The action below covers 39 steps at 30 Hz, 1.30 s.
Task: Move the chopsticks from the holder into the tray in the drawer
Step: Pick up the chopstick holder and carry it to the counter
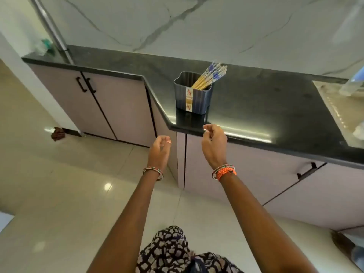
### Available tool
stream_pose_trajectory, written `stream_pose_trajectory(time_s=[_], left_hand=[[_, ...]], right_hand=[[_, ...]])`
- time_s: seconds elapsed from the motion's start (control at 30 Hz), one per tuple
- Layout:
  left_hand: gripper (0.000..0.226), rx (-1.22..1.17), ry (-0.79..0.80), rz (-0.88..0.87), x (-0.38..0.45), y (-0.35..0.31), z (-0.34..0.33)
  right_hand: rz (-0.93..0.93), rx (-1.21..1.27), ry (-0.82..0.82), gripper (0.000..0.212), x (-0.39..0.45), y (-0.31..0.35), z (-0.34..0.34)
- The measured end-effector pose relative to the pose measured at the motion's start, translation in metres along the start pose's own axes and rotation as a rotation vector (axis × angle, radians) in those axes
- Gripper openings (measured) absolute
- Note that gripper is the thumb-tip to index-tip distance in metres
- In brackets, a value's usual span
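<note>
— None moved yet? 
— So it looks: every one of the chopsticks (209, 76) stands in the holder (193, 95) on the counter (266, 107), just beyond the right hand (214, 143).
— And the hands? 
— Both loosely curled, holding nothing; the left hand (160, 149) hangs beside it. No drawer open, no tray visible.

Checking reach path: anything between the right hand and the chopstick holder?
Nothing in the head view. Between the right hand and the holder there is only bare black counter and its front edge. The chopsticks stand inside the holder.
</note>
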<state>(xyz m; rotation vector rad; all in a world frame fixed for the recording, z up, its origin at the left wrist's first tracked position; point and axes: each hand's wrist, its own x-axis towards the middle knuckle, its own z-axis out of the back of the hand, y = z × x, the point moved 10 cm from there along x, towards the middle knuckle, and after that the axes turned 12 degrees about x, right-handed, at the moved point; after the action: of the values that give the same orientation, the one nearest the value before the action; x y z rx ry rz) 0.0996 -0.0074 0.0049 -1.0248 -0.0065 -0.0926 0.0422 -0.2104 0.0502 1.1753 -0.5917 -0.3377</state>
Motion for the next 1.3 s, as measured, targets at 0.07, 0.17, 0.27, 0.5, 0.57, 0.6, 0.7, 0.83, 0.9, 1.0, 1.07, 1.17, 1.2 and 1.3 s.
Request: stream_pose_trajectory(time_s=[0.07,0.17,0.27,0.5,0.57,0.6,0.7,0.83,0.9,1.0,1.07,1.17,1.2,1.3], left_hand=[[0.009,-0.067,-0.003,0.023,0.038,-0.007,-0.003],[0.008,-0.202,-0.002,0.087,0.113,-0.015,-0.014],[0.011,-0.370,0.025,0.157,0.186,-0.019,-0.032],[0.025,-0.501,0.247,0.225,0.298,-0.024,-0.092],[0.032,-0.588,0.331,0.270,0.307,-0.020,-0.113],[0.038,-0.631,0.350,0.305,0.310,-0.017,-0.120],[0.047,-0.677,0.374,0.311,0.319,-0.012,-0.134],[0.052,-0.742,0.351,0.297,0.316,-0.013,-0.138],[0.052,-0.761,0.336,0.305,0.311,-0.015,-0.139],[0.050,-0.774,0.275,0.297,0.302,-0.017,-0.132],[0.046,-0.753,0.203,0.279,0.296,-0.016,-0.116],[0.041,-0.722,0.005,0.251,0.280,-0.002,-0.067],[0.043,-0.731,-0.087,0.241,0.269,0.005,-0.045],[0.060,-0.816,-0.380,0.258,0.218,0.034,0.015]], right_hand=[[-0.112,0.128,-0.062,0.026,0.030,-0.017,-0.004],[-0.192,0.258,-0.148,0.036,0.084,-0.040,-0.017],[-0.267,0.348,-0.192,0.043,0.132,-0.063,-0.032],[-0.427,0.692,-0.233,0.043,0.211,-0.104,-0.078],[-0.431,0.749,-0.206,0.043,0.227,-0.104,-0.088],[-0.439,0.771,-0.199,0.045,0.234,-0.106,-0.093],[-0.476,0.813,-0.218,0.049,0.247,-0.116,-0.100],[-0.517,0.822,-0.180,0.048,0.260,-0.124,-0.101],[-0.526,0.811,-0.139,0.043,0.264,-0.125,-0.099],[-0.533,0.823,-0.042,0.044,0.269,-0.121,-0.102],[-0.544,0.838,0.052,0.050,0.272,-0.115,-0.114],[-0.582,0.850,0.266,0.057,0.266,-0.087,-0.155],[-0.583,0.851,0.337,0.059,0.260,-0.077,-0.172],[-0.536,0.859,0.553,0.052,0.226,-0.050,-0.220]])
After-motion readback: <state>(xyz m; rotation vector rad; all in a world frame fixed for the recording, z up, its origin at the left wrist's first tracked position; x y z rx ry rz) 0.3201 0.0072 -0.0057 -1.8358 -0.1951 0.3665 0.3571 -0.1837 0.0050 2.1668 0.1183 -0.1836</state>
